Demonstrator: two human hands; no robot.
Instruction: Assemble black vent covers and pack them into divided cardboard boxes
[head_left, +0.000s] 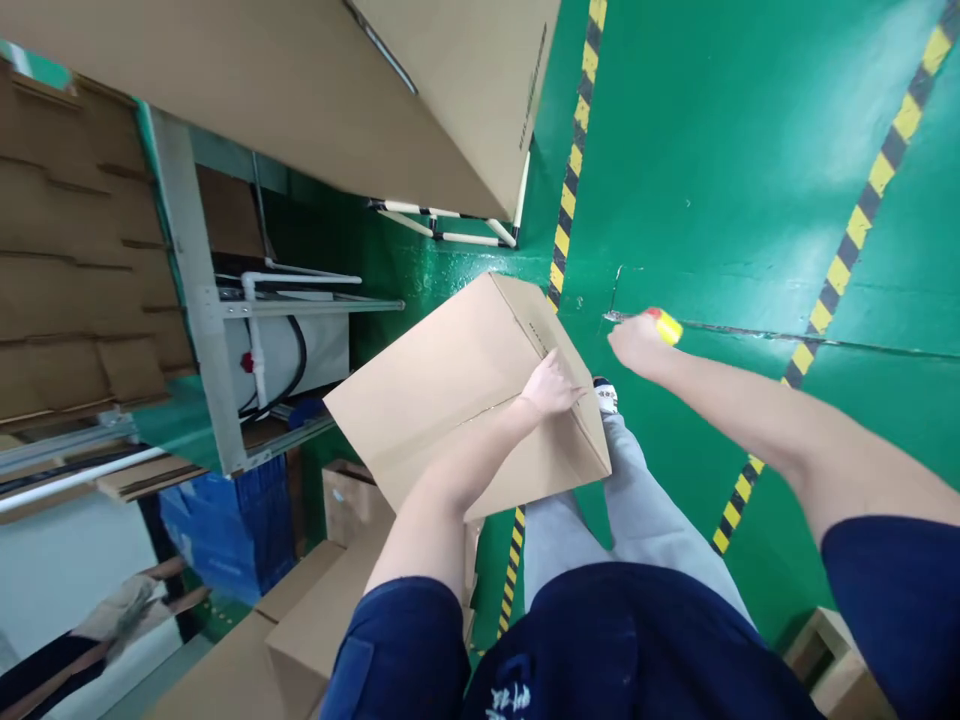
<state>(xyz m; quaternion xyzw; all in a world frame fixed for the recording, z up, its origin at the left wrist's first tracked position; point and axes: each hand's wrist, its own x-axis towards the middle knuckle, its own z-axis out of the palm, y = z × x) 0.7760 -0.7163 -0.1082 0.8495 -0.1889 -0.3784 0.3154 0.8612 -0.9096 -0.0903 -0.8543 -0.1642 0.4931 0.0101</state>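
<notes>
A closed brown cardboard box (450, 375) leans tilted in front of my legs, a seam running along its upper face. My left hand (553, 385) lies on that face close to the right edge, its fingers partly curled against the cardboard and one pointing over the edge. Off to the right of the box, my right hand (639, 342) is closed in a fist, apart from the cardboard. From the fist sticks out the yellow and red handle (666, 326) of a small hand tool. The working end of this tool cannot be made out.
A large cardboard box (450, 110) rests on a white pipe frame (465, 238) ahead. Stacked flat cardboard (82, 240) fills a metal rack (187, 250) at left. More boxes (330, 610) stand lower left. Yellow-black tape (574, 160) marks the green floor.
</notes>
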